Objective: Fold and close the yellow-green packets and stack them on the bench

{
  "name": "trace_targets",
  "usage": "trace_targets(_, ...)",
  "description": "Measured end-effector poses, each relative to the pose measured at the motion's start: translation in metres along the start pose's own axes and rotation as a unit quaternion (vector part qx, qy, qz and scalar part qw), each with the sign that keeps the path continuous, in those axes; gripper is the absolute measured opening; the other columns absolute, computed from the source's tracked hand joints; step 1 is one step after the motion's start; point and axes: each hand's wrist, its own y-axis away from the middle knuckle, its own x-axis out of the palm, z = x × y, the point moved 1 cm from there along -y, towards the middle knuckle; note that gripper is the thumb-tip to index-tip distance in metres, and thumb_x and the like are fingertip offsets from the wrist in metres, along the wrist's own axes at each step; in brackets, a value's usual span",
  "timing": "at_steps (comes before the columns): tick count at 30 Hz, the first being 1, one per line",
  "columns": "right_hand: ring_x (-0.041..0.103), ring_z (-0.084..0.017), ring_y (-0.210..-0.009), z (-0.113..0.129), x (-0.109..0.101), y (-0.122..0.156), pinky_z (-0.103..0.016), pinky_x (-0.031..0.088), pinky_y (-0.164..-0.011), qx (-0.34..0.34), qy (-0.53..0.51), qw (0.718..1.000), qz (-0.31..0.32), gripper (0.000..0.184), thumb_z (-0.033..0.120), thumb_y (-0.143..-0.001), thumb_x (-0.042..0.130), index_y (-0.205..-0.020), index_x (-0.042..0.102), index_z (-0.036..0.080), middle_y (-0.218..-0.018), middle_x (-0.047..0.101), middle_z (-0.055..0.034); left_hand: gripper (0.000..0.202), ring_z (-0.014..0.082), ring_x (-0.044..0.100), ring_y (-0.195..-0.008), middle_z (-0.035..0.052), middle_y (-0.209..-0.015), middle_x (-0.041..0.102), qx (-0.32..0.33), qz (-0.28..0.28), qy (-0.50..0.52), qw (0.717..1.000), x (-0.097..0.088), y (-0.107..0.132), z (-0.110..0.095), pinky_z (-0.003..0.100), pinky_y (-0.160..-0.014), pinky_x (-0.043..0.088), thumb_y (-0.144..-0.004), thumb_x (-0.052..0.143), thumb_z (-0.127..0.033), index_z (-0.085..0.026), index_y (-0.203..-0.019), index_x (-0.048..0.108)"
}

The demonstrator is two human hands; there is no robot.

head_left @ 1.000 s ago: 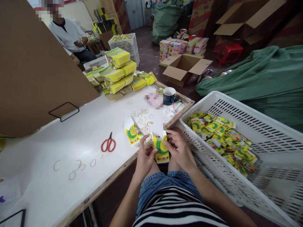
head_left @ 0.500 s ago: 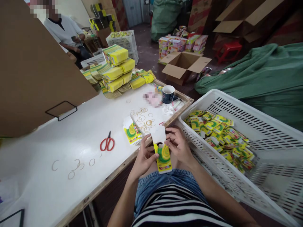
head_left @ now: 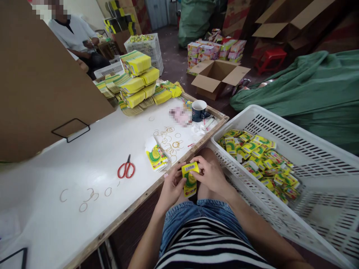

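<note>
Above my lap, between both hands, is a small yellow and green printed card packet, its barcode flap folded down over the front at the top. My left hand grips its left edge, thumb on the front. My right hand is closed on the upper right corner, with the thumb pressing the flap. On the white table to the left lies a small stack of similar flat packets. Loose rubber bands are scattered just behind that stack. Red-handled scissors lie farther left.
A white plastic crate holding many finished-looking packets stands at my right. Bundled yellow cards are piled at the table's far end, near a dark mug. A cardboard panel rises at left; a person sits behind.
The packet's white upper flap, upright before, is now folded forward and down, showing a barcode. My right thumb has moved onto the fold; my left hand keeps its hold.
</note>
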Motion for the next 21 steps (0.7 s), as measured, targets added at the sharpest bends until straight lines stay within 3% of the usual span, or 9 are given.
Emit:
trace_targets(7,0.061,-0.017,-0.055,0.015,-0.003,0.001,-0.025,0.039,-0.052,-0.003,0.003,1.000,0.010,0.033,0.024,-0.081,0.061,-0.113,0.052,0.023,-0.065,0.064,0.0041,0.049,0.0251,0.067,-0.104,0.0123,-0.116,0.070,0.005,-0.009,0.027,1.000,-0.003,0.000,-0.003,0.036,-0.088,0.053,-0.082,0.070,-0.028,-0.019,-0.128,0.054)
trace_targets(13,0.060,-0.018,-0.054,0.008,-0.002,-0.001,-0.025,0.036,-0.051,0.015,0.045,0.999,0.011,0.035,0.021,-0.082,0.061,-0.117,0.052,0.021,-0.063,0.063,0.0039,0.050,0.0255,0.065,-0.108,0.0122,-0.117,0.069,0.001,-0.028,0.016,0.999,-0.003,-0.003,-0.002,0.037,-0.092,0.052,-0.081,0.071,-0.028,-0.020,-0.128,0.054)
trace_targets(17,0.060,-0.015,-0.063,-0.007,-0.001,-0.003,-0.026,0.044,-0.058,-0.059,-0.049,0.997,0.016,0.029,0.027,-0.089,0.056,-0.117,0.058,0.023,-0.079,0.067,0.0002,0.047,0.0239,0.069,-0.099,0.0107,-0.110,0.072,0.007,-0.041,0.035,0.999,-0.007,-0.004,-0.002,0.033,-0.084,0.055,-0.078,0.074,-0.027,-0.019,-0.121,0.057)
trace_targets(21,0.062,-0.015,-0.070,-0.016,0.002,0.000,-0.027,0.050,-0.062,-0.071,-0.146,0.987,-0.017,0.022,0.031,-0.091,0.054,-0.109,0.063,0.023,-0.100,0.068,-0.0044,0.046,0.0234,0.071,-0.090,0.0096,-0.101,0.073,0.004,-0.028,0.036,0.999,-0.002,-0.006,0.003,0.034,-0.078,0.056,-0.078,0.074,-0.027,-0.019,-0.119,0.055)
